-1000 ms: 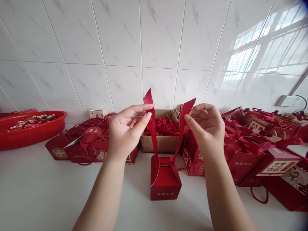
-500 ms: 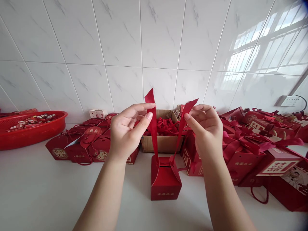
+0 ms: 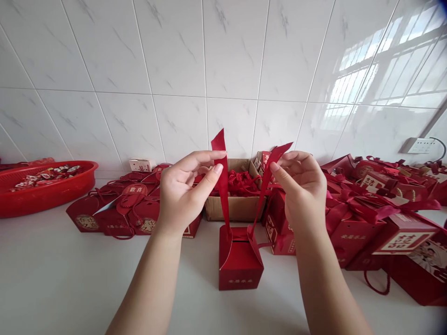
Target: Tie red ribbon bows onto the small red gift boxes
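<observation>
A small red gift box point(image 3: 240, 270) stands upright on the white counter, its curved top flaps drawn inward with a narrow slot between them. A red ribbon point(image 3: 224, 200) rises from the top of the box in two ends. My left hand point(image 3: 188, 186) pinches one end between thumb and fingers. The other end is pinched in my right hand point(image 3: 302, 186). Both ends stretch up from the flaps, spread apart in a V, their slanted tips sticking out above my fingers.
Behind the box, a cardboard carton point(image 3: 220, 208) holds red ribbons. Red gift boxes point(image 3: 115, 221) crowd the left, and more boxes with bows point(image 3: 359, 232) fill the right. A red plastic basket point(image 3: 49, 200) of wrapped sweets sits far left. A tiled wall point(image 3: 230, 60) closes the back.
My right hand has shifted slightly to the right with its ribbon end, widening the V a little. My left hand and the box are almost still.
</observation>
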A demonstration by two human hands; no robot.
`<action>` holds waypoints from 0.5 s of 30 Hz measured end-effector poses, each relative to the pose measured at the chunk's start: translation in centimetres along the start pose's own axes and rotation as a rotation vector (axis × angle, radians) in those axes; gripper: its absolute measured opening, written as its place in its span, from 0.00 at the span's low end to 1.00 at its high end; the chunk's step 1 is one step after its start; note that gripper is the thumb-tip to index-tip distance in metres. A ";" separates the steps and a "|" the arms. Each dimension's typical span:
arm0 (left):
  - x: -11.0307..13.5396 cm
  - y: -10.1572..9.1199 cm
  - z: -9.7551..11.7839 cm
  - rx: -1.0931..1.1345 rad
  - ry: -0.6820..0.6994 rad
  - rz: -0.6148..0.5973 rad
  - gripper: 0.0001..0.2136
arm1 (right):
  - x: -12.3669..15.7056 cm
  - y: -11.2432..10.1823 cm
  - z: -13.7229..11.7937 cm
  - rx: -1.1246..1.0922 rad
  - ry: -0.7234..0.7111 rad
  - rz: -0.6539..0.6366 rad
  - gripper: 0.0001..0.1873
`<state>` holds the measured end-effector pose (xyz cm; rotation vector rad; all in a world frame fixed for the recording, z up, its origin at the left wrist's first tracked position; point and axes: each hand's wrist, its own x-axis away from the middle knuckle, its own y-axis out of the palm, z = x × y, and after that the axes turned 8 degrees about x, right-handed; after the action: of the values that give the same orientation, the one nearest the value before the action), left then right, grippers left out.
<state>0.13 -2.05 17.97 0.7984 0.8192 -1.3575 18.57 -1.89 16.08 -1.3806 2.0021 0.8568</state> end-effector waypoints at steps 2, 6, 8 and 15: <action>0.0 -0.1 0.0 -0.015 -0.001 -0.003 0.09 | 0.0 0.0 0.0 0.020 -0.011 -0.006 0.09; -0.1 -0.2 0.0 -0.027 -0.042 -0.034 0.11 | 0.0 0.0 0.1 0.019 0.003 -0.025 0.08; 0.0 -0.1 0.0 0.004 -0.077 -0.071 0.11 | 0.1 0.1 0.1 0.001 0.034 -0.035 0.07; 0.2 0.8 0.0 0.126 -0.158 -0.139 0.23 | 0.2 0.3 0.3 -0.083 0.223 -0.126 0.10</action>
<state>0.92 -2.06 17.80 0.7317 0.6801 -1.5875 18.22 -1.69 15.76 -1.6949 2.0346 0.7664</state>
